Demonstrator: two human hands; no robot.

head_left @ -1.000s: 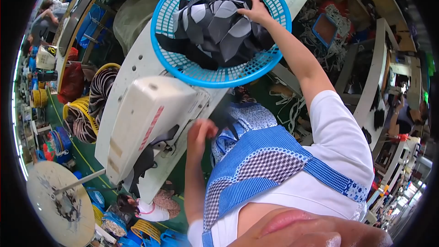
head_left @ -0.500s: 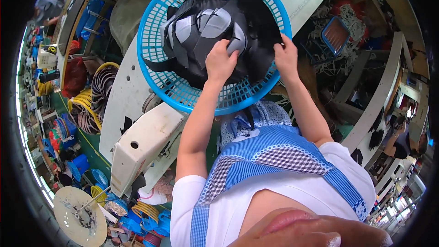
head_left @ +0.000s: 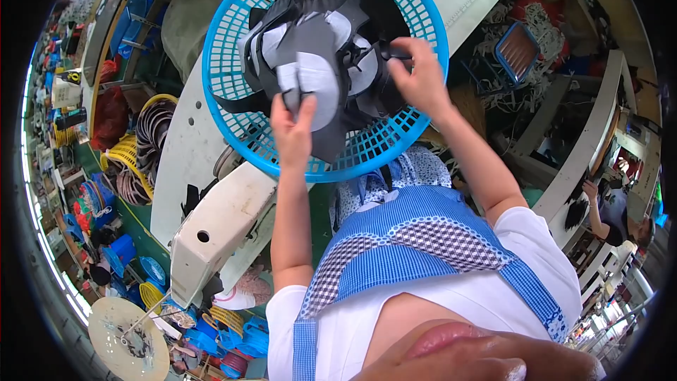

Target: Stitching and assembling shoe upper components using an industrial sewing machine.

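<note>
A blue plastic basket (head_left: 226, 120) holds a heap of black and dark grey cut pieces, some with pale grey patches. My left hand (head_left: 293, 127) is closed on the edge of a dark grey cut piece (head_left: 328, 142) with a pale patch, raised over the near left part of the heap. At the right of the heap, my right hand (head_left: 421, 81) pinches a black cut piece (head_left: 387, 51) between thumb and fingers. The far ends of both pieces blend into the pile.
The basket rests on a pale worktable (head_left: 180, 148) beside a cream sewing machine (head_left: 222, 222). Yellow baskets (head_left: 127, 159) with curved strips stand at left. To the right are white scraps (head_left: 546, 28) and a blue-rimmed tray (head_left: 517, 53). Another person (head_left: 613, 212) is at far right.
My left hand has moved left and toward me, bringing a patched dark grey piece over the heap. My right hand has come inward from the basket's right rim to the black pieces.
</note>
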